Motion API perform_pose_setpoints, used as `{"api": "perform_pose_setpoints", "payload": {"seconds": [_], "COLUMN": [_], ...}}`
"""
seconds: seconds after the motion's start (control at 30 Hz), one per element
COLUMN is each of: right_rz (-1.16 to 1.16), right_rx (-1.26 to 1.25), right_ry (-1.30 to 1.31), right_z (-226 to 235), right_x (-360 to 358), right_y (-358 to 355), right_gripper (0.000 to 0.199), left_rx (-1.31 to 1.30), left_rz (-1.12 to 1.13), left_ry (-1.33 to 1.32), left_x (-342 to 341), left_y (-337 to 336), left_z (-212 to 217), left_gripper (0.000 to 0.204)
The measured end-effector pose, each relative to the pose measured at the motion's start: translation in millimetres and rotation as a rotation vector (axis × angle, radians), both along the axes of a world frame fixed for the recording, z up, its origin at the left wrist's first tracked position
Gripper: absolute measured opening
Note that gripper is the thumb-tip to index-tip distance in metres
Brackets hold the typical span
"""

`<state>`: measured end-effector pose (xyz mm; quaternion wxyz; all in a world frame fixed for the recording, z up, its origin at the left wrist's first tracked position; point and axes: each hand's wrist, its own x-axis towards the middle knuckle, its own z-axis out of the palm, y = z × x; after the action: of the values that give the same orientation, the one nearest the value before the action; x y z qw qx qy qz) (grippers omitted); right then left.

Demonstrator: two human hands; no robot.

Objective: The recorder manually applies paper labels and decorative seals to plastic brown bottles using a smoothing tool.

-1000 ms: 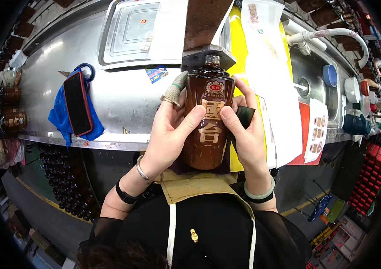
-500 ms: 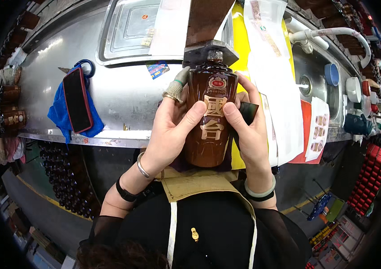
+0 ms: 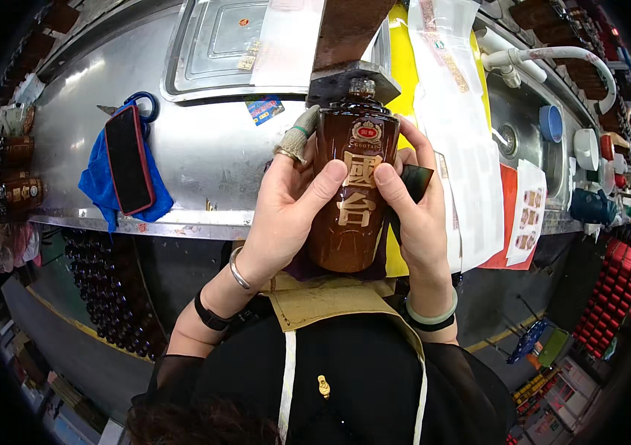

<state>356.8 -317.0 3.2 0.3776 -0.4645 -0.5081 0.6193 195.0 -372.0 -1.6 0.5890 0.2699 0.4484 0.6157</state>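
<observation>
Between my two hands is a glossy brown bottle (image 3: 345,245) with large gold characters and a red emblem, its neck pointing away from me. My left hand (image 3: 286,200) wraps its left side, thumb on the front; a knitted finger cover sits on one fingertip. On the other side my right hand (image 3: 419,200) grips it, thumb pressed on the lettering. A dark thin sheet (image 3: 416,180) sticks out between the right fingers. The bottle's neck lies against or just in front of a dark block (image 3: 375,85) under a brown upright. Fingers behind the bottle are hidden.
Left on the metal counter (image 3: 204,163) are a phone (image 3: 130,159) on a blue cloth (image 3: 96,182) and scissors (image 3: 153,111). A metal tray (image 3: 211,44) stands behind. White label sheets (image 3: 471,178) over yellow cover the right, beside a sink (image 3: 512,133) with a blue cup (image 3: 550,123).
The bottle now leans slightly, its neck shifted a little right and away from me. Both hands keep their hold on it and move with it.
</observation>
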Motion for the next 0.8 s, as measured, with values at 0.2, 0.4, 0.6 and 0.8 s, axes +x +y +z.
{"api": "perform_pose_setpoints", "payload": {"seconds": [0.2,0.4,0.6,0.8], "right_rz": [0.002,0.004,-0.007,-0.006], "right_rx": [-0.008,-0.018,-0.025,-0.036], "right_ry": [0.014,0.017,0.03,0.039], "right_z": [1.7,2.3,2.5,3.2], "right_x": [-0.9,-0.9,-2.2,-2.5], "right_y": [0.1,-0.4,-1.1,-0.9], "right_gripper": [0.071,0.072,0.071,0.069], "left_rx": [-0.007,-0.016,0.009,0.004], "left_rz": [-0.007,-0.031,-0.021,-0.027], "left_ry": [0.048,0.013,0.017,0.033], "left_x": [-0.6,-3.7,-2.2,-3.1], "left_y": [-0.6,0.6,0.6,0.7], "left_z": [-0.9,-0.7,-1.5,-1.3], "left_gripper": [0.056,0.066,0.066,0.066]}}
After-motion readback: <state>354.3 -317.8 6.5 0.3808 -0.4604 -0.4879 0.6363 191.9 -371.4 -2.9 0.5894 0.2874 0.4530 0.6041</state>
